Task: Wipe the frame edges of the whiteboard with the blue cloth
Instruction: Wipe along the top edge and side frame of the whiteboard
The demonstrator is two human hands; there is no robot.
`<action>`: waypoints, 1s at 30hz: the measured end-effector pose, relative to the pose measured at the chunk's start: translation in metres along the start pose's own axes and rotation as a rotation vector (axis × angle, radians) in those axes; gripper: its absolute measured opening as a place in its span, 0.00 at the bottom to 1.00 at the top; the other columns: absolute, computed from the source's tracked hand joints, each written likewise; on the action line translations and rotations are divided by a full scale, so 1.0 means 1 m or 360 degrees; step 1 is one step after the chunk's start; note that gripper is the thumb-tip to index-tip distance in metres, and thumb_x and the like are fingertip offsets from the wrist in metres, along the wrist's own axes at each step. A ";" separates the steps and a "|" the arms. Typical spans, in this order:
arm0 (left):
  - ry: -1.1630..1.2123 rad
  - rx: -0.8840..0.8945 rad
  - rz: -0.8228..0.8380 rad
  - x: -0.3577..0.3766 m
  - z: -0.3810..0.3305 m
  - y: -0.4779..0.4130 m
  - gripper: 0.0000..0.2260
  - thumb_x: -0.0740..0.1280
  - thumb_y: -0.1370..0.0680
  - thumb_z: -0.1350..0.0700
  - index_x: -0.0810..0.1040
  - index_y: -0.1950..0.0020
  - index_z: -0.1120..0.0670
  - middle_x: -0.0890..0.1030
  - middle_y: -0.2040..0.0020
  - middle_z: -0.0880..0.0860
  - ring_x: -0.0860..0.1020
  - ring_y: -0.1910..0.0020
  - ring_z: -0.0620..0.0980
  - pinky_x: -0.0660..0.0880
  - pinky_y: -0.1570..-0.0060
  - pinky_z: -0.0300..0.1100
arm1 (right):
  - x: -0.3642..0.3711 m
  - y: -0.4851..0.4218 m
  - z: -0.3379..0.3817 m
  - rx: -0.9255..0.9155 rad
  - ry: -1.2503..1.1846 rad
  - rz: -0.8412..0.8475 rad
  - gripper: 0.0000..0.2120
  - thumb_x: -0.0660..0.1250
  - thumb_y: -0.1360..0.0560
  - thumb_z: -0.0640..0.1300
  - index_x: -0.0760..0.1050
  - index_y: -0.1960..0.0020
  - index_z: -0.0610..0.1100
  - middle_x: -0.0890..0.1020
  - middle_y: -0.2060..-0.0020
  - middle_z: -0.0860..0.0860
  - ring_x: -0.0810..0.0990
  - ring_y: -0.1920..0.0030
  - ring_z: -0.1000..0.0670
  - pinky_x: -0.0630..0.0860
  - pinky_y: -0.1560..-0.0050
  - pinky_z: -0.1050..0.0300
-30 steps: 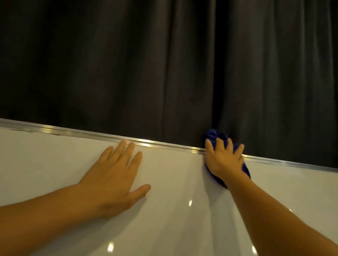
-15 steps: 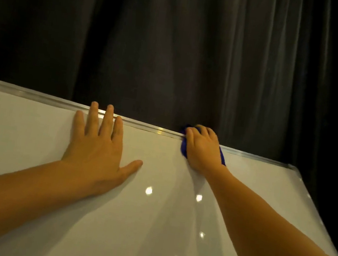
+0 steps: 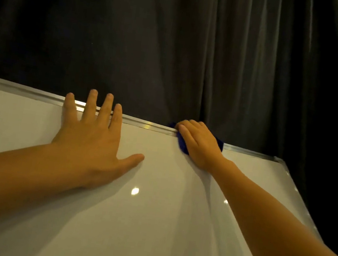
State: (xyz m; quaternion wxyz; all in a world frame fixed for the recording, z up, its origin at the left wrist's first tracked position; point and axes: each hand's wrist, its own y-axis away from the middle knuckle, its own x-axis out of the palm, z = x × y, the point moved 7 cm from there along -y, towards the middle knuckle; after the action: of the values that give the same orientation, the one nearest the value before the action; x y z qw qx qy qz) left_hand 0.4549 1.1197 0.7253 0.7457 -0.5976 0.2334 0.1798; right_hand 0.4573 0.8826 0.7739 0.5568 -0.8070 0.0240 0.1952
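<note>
Presently, in the head view, the blue cloth (image 3: pixel 183 145) is being pressed onto the whiteboard's (image 3: pixel 149 223) far frame edge (image 3: pixel 148 125) by the right hand (image 3: pixel 199 145), fingers curled over it. The left hand (image 3: pixel 94 138) is being held flat, fingers spread, bracing. Judged next: sliding rightward toward the corner.

A dim indoor room, likely a meeting or presentation space: a large whiteboard (image 3: pixel 149 223) with a metal frame (image 3: pixel 148 125) stands before heavy dark pleated curtains (image 3: pixel 198 44).
</note>
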 end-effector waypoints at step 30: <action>0.0040 0.0089 -0.0040 0.019 -0.324 -0.089 0.54 0.36 0.36 0.21 0.33 0.22 0.57 0.35 0.20 0.59 0.34 0.22 0.61 0.37 0.25 0.64 | 0.005 0.071 -0.225 0.0266 -0.0098 0.0285 0.31 0.40 0.25 0.70 0.53 0.24 0.62 0.62 0.26 0.49 0.57 0.26 0.41 0.45 0.28 0.35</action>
State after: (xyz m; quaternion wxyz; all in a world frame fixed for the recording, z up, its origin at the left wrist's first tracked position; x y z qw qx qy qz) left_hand 0.4765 0.7835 0.7291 0.7613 -0.5816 0.2402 0.1564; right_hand 0.5090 0.6523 0.7776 0.6029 -0.7461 0.0951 0.2662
